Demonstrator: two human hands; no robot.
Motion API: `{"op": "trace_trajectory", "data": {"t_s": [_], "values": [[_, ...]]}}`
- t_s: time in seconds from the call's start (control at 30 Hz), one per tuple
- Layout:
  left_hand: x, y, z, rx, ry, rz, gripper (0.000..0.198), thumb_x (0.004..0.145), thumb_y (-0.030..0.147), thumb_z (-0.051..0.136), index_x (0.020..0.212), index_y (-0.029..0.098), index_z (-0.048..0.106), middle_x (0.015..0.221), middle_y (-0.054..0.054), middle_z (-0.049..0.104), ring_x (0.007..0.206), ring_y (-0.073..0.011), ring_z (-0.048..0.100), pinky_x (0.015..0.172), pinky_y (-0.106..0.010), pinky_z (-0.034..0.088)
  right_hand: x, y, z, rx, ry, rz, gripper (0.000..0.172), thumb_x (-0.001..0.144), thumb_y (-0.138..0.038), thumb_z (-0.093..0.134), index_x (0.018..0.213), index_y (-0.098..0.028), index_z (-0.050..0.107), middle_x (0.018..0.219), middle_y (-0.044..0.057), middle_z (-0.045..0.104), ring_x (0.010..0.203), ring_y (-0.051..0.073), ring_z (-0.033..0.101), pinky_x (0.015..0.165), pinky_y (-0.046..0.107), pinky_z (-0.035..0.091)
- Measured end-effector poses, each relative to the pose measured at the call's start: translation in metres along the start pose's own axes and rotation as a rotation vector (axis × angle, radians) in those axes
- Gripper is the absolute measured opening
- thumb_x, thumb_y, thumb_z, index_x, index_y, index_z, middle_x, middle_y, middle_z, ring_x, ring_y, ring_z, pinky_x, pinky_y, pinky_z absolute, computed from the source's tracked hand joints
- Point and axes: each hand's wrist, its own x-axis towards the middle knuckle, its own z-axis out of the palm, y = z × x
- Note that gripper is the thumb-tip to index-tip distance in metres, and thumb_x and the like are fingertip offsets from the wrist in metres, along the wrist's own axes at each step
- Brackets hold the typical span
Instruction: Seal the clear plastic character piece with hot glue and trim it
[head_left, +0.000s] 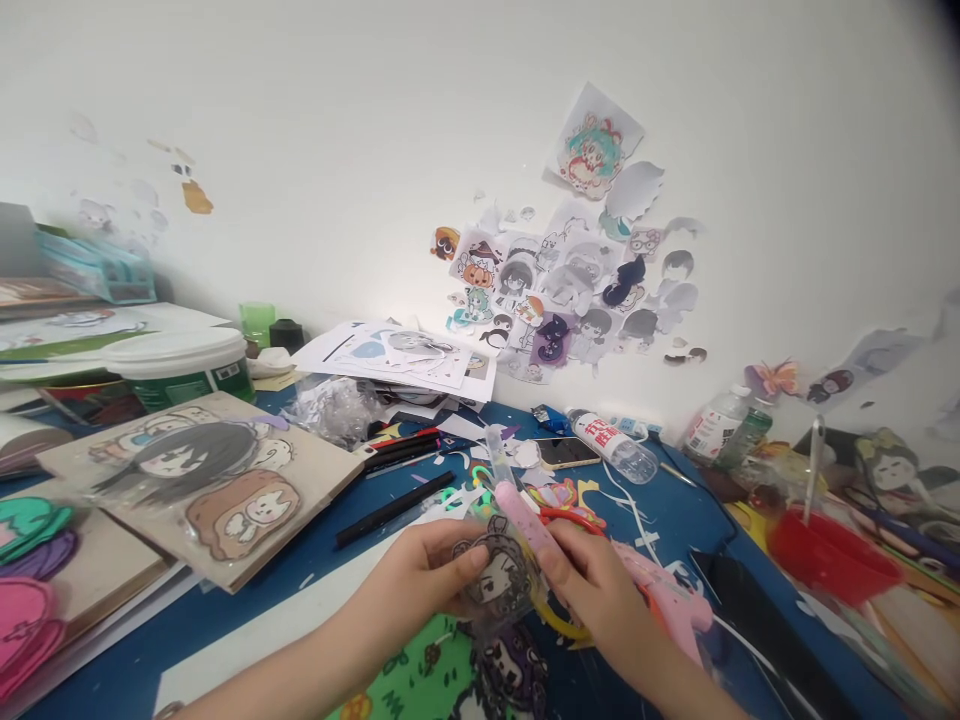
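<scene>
My left hand (420,580) pinches the left edge of a small cartoon cut-out (499,575) of a dark-haired figure under clear film. My right hand (592,585) grips the cut-out's right side, with its fingers closed. A pink glue gun (660,590) lies on the blue table (225,620) just behind my right hand; I cannot tell whether the hand touches it. Scissors with red and yellow handles (570,520) lie beside it.
A cardboard sheet with cartoon figures (202,480) lies at the left, near a white tub with a green label (180,365). Black pens (394,505), a phone (566,452), plastic bottles (615,440), a red bowl (832,555) and paper scraps crowd the table. Stickers cover the wall (570,290).
</scene>
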Motion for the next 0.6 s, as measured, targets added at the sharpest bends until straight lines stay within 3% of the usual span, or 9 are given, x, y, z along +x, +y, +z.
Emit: {"op": "trace_trajectory", "data": {"t_s": [0.3,0.47,0.6], "values": [[-0.003,-0.002,0.003,-0.068,-0.01,0.041,0.053,0.063,0.05,0.074,0.104,0.019,0.068,0.084,-0.004,0.073,0.079,-0.0205,0.066,0.069,-0.031,0.057,-0.003,0.008,0.012,0.32,-0.046,0.119,0.039,0.088,-0.052,0.042,0.068,-0.02,0.047,0.047,-0.007,0.035,0.037,0.007,0.031,0.036,0.021,0.022],[-0.005,0.0,0.002,-0.046,-0.061,0.038,0.052,0.065,0.049,0.072,0.106,0.018,0.067,0.088,-0.006,0.073,0.081,-0.0211,0.066,0.071,-0.032,0.057,-0.002,0.004,0.005,0.207,-0.037,0.044,0.04,0.088,-0.053,0.042,0.067,-0.019,0.044,0.05,-0.007,0.032,0.041,0.007,0.03,0.04,0.022,0.021],[-0.004,0.002,0.002,-0.024,-0.017,0.029,0.054,0.06,0.051,0.075,0.103,0.018,0.069,0.085,-0.004,0.072,0.078,-0.0212,0.066,0.069,-0.032,0.058,-0.001,-0.004,0.0,0.024,0.0,0.019,0.04,0.089,-0.052,0.038,0.068,-0.018,0.044,0.054,-0.005,0.032,0.048,0.01,0.032,0.045,0.024,0.022]]}}
